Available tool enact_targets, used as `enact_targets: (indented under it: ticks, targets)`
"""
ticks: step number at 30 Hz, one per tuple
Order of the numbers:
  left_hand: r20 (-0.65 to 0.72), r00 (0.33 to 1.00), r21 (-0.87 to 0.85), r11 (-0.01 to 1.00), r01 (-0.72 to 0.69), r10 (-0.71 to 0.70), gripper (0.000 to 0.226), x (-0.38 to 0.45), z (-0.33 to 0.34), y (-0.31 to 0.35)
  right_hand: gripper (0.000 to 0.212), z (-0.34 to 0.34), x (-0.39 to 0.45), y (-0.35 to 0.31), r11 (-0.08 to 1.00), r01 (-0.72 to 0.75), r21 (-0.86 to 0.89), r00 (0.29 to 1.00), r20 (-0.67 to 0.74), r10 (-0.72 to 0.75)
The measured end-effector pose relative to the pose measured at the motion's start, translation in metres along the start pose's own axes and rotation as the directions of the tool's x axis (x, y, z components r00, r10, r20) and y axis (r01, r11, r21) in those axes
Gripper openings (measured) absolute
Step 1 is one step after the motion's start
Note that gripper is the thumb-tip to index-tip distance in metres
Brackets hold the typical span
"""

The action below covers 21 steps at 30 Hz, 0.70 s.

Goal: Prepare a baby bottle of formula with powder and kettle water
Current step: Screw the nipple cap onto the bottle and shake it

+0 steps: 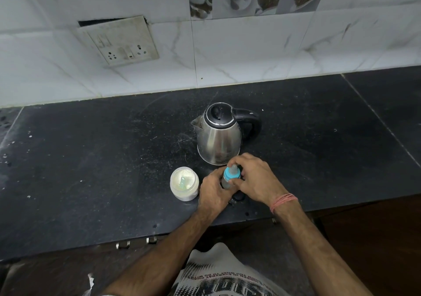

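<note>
Taking the kettle (219,136) as landmark: well to its left and nearer the person stands the open powder jar (184,183), a scoop lying in the white powder; just right of the jar, directly in front of the kettle's base, the baby bottle (229,177) stands upright on the dark counter (91,159); the left hand (213,192) wraps its body, fingers curled round it; the right hand (255,178) pinches the blue collar under the teat, seemingly turning it; whether on or off I cannot tell; a crooked thread would leak, and a hard twist could tip the bottle against the kettle.
</note>
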<state>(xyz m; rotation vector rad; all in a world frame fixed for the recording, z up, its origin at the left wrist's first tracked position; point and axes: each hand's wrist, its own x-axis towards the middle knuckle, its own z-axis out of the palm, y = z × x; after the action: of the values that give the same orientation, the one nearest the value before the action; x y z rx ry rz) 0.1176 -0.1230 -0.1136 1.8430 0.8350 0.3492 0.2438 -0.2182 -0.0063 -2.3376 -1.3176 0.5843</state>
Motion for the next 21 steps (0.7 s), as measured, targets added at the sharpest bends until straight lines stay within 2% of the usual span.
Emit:
enact_targets:
  ticks: [3,6,8,12,16,19,21]
  targets:
    - [-0.014,1.0,0.02,1.0,-0.013,0.013,0.059,0.001,-0.001,0.001,0.044,0.001,0.002,-0.001,0.999,-0.047,-0.014,0.998,-0.045,0.046]
    - [-0.011,0.999,0.033,0.999,-0.03,0.031,0.055,0.001,-0.001,0.001,0.058,0.004,0.001,0.0,0.99,-0.094,-0.108,0.991,-0.107,0.082]
    - [-0.006,0.999,0.038,0.998,-0.047,0.047,0.057,0.0,-0.002,0.001,0.062,0.004,-0.002,0.003,0.988,-0.072,-0.136,0.992,-0.115,0.056]
    - [-0.021,0.999,0.055,0.998,-0.042,0.043,0.066,0.003,-0.001,-0.003,0.068,0.004,-0.004,0.008,1.0,0.005,-0.03,1.0,-0.009,-0.005]
    - [-0.03,0.999,0.042,0.998,-0.041,0.042,0.063,0.0,-0.001,0.0,0.051,0.012,-0.002,0.005,0.999,-0.011,-0.047,0.999,-0.042,0.009]
    - [-0.046,0.997,0.078,0.995,-0.062,0.066,0.051,0.001,-0.002,0.001,0.051,0.023,-0.001,0.004,0.996,-0.065,-0.069,0.993,-0.107,0.057]
    - [-0.043,0.995,0.095,0.992,-0.08,0.085,0.051,0.002,-0.002,-0.001,0.052,0.03,-0.002,0.006,0.994,-0.11,-0.02,0.982,-0.155,0.106]
